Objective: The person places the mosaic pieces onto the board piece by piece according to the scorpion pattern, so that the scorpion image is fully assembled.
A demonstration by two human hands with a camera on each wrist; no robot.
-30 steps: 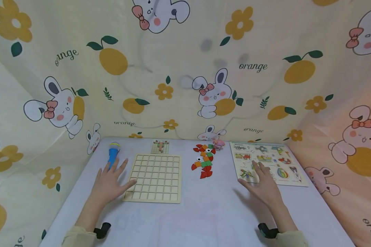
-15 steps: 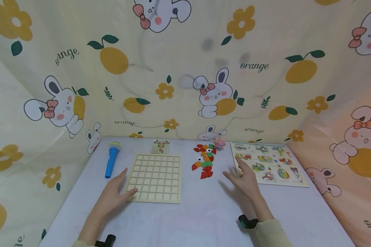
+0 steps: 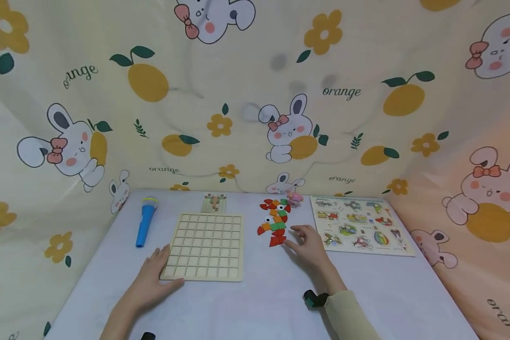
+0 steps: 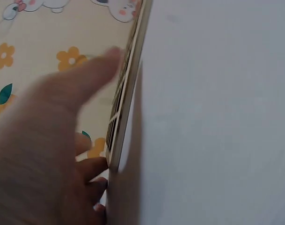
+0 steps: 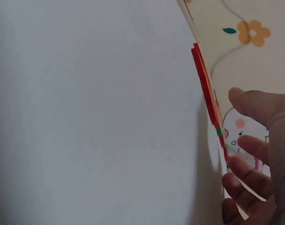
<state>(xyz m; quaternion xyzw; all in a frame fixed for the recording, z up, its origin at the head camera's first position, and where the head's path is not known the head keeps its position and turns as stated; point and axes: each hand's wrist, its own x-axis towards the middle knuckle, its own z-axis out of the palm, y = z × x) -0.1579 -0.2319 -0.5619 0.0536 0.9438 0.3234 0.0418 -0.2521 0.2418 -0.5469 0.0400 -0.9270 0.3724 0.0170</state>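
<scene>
**Inspector:** Start with the coloured tile figure (image 3: 275, 222). Where does it lie?

**Onlooker:** Flat on the pale table (image 3: 259, 302), its lowest red pieces at the tips of the right hand (image 3: 308, 242). The fingers there are loosely spread and nearly straight, holding nothing; from the right wrist view they sit just beside the red edge of the tiles (image 5: 207, 91), and I cannot tell whether they touch.

**Inspector:** And the other hand?

**Onlooker:** The left hand (image 3: 155, 274) lies at the near left corner of the wooden grid board (image 3: 205, 245), thumb resting along the near rim and fingers up the left side. Relaxed, not clenched. The left wrist view shows the board's edge (image 4: 126, 89) hard against the fingers.

**Inspector:** Judgement on handling?

**Onlooker:** The tiles are thin and loose, laid close together. I would say a single piece is best pinched by its outer edge, with a light touch, or its neighbours will shift. A steadying hand on the board seems sound.

**Inspector:** Room about the fingers?

**Onlooker:** Beyond the right fingers, to their outer side, lies the picture puzzle board (image 3: 359, 226), near but apart. A small pink toy (image 3: 295, 198) sits beyond the figure's far end. Past the left fingers lies a blue toy microphone (image 3: 145, 222), and a pattern card (image 3: 214, 203) beyond the grid. Bare table runs between both wrists and toward the person.
</scene>
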